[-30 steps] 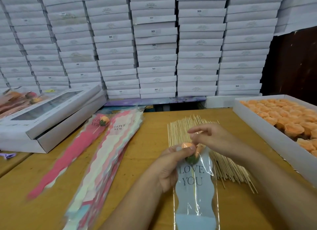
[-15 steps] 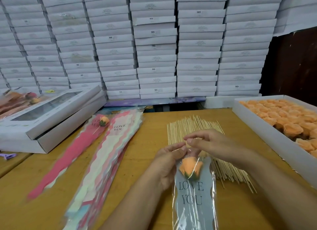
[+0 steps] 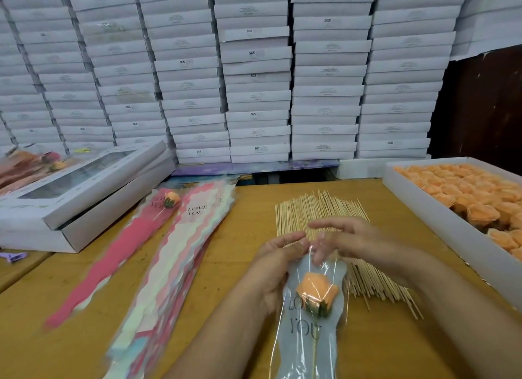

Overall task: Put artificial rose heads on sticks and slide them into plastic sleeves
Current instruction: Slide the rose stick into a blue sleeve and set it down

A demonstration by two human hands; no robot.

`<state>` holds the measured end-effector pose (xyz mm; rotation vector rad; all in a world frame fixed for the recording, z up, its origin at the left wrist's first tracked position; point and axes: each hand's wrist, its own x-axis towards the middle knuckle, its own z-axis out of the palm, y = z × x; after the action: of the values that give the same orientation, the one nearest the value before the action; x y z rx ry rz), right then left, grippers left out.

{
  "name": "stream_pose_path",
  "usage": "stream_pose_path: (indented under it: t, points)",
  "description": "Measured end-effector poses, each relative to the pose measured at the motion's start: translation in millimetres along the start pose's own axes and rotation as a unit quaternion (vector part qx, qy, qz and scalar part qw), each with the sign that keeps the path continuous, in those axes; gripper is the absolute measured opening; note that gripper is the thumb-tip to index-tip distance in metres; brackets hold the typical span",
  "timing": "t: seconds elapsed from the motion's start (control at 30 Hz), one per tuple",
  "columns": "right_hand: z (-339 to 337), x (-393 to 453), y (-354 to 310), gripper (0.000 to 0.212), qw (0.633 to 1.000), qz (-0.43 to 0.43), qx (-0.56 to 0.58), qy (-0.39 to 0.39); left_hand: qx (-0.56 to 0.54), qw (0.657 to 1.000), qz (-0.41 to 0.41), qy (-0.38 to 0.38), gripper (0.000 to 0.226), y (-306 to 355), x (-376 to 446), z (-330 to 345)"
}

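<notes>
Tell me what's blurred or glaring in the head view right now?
Head view: the right hand is motion-blurred, its fingers smeared; glare streaks cross the sleeve over the rose; the sleeve pile smears at its near end; the stacked boxes bow from wide-angle distortion.

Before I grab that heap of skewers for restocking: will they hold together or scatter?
Probably scatter: the wooden sticks lie loose and unbound, fanned across the table. Thin and round, they may roll. Likely light, perhaps easily snapped.

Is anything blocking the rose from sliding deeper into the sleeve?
Nothing visible does. The rose on its stick is already inside the sleeve, whose mouth the left hand and right hand hold.
</notes>
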<state>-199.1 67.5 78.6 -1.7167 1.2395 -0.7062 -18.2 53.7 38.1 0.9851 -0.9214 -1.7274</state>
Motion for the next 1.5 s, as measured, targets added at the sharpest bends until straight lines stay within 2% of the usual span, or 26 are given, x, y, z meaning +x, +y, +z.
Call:
stream_pose_path:
  t: [0.1,0.17,0.27,0.37,0.47,0.6,0.67,0.77,0.93,1.0,1.1,1.2,1.27,1.43,1.5]
  points:
    - [2.9,2.5,8.2,0.058,0.985,-0.005,0.086,0.148,-0.021,1.000,0.015,-0.001,0.031,3.0,0.7,-0.2]
    - [9.4,-0.1,15.5,0.067,0.975,0.020,0.145,0.164,-0.030,0.999,0.030,0.003,0.032,4.1,0.9,-0.2]
    - [19.0,-7.3,27.7,0.068,0.967,0.074,0.233,0.071,-0.029,0.998,0.049,0.021,0.031,4.5,1.5,0.3]
    - [26.8,-13.1,33.3,0.051,0.960,0.089,0.266,-0.028,-0.034,0.997,0.064,0.034,0.027,6.0,2.2,0.5]
    - [29.1,-14.4,34.8,0.041,0.960,0.078,0.266,-0.039,-0.032,0.997,0.062,0.037,0.027,6.0,2.5,0.2]
    - [24.3,-10.8,34.7,0.038,0.959,0.059,0.268,0.075,0.023,1.000,0.013,0.008,0.035,4.1,-0.6,-0.3]
    - [18.5,-7.5,37.2,0.039,0.950,0.051,0.279,0.135,0.066,0.997,-0.022,-0.036,0.040,2.7,-4.1,0.1]
    - [10.4,-3.9,41.3,0.044,0.923,0.041,0.321,0.209,0.150,0.981,-0.060,-0.106,0.032,-1.6,-12.1,4.6]
    - [4.7,-0.5,45.7,0.037,0.901,0.025,0.346,0.262,0.227,0.957,-0.087,-0.158,0.021,-12.0,-13.5,8.2]
    - [4.3,0.3,46.7,0.040,0.902,0.021,0.352,0.249,0.221,0.962,-0.069,-0.141,0.018,-13.3,-13.1,7.6]
    - [7.0,0.1,48.5,0.045,0.918,0.031,0.353,0.179,0.200,0.974,-0.031,-0.102,0.017,-11.7,-11.0,7.3]
    - [14.1,-2.7,47.6,0.030,0.943,0.048,0.310,0.111,0.186,0.979,-0.010,-0.086,0.018,-10.0,-10.6,7.7]
    - [15.3,-1.8,48.0,0.020,0.941,0.052,0.303,0.144,0.194,0.977,-0.016,-0.089,0.015,-9.3,-12.2,7.9]
    - [1.7,0.4,51.4,0.010,0.880,0.040,0.361,0.305,0.250,0.958,-0.059,-0.129,0.020,-10.4,-14.5,8.7]
    - [-2.7,0.3,53.8,0.010,0.871,0.032,0.366,0.327,0.267,0.953,-0.057,-0.133,0.012,-12.9,-16.4,10.1]
